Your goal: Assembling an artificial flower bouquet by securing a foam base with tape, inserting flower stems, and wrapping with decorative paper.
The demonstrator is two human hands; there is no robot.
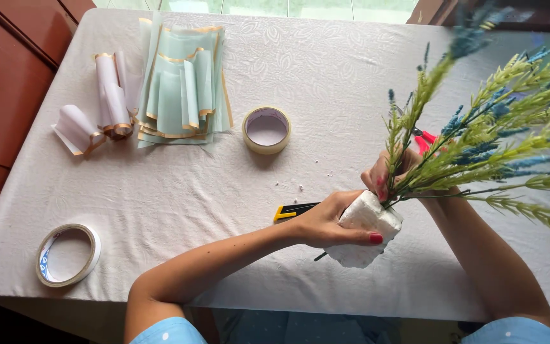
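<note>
Two hands set green and blue artificial flower stems (479, 137) into a white foam block (367, 230).

The left hand (326, 223) wraps around the block, holding it just above the white-clothed worktop (326, 70); the right hand (389, 175) pinches the stem bases where they enter the foam. A yellow-and-black utility knife (291, 211) lies just beside the left hand. Red-handled pliers (423, 140) show behind the stems.

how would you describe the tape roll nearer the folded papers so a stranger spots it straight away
On the white-clothed table, find the stack of pale green, gold-edged papers. Just right of it lies a tape roll. Unlike the other tape roll at the near left edge, it is thicker and plain tan.
</note>
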